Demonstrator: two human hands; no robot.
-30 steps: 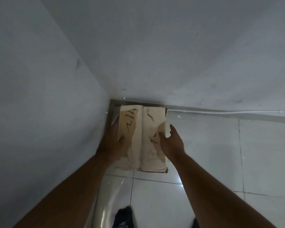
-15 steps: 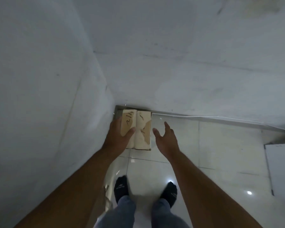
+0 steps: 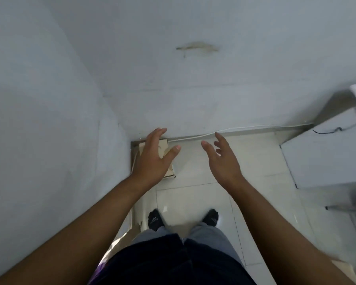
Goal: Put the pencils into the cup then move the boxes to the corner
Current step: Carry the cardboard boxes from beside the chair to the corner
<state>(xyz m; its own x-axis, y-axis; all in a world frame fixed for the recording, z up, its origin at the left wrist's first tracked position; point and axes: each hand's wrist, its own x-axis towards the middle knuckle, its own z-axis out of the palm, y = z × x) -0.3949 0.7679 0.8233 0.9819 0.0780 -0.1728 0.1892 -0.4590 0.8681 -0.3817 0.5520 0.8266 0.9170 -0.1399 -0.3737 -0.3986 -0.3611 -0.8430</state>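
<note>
Box: a worn cardboard box [image 3: 170,171] sits on the tiled floor [image 3: 193,194], tucked into the corner where two white walls meet.
Left hand [image 3: 152,159]: released, fingers spread, holding nothing; it hides most of the box, and contact cannot be told.
Right hand [image 3: 224,159]: released, fingers loosely spread, holding nothing, over bare tiles right of the box.
Feet: black socks [image 3: 155,220], well back from the box.

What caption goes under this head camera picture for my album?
Left hand and right hand, both open, above a cardboard box set in the corner of the tiled floor.
</note>
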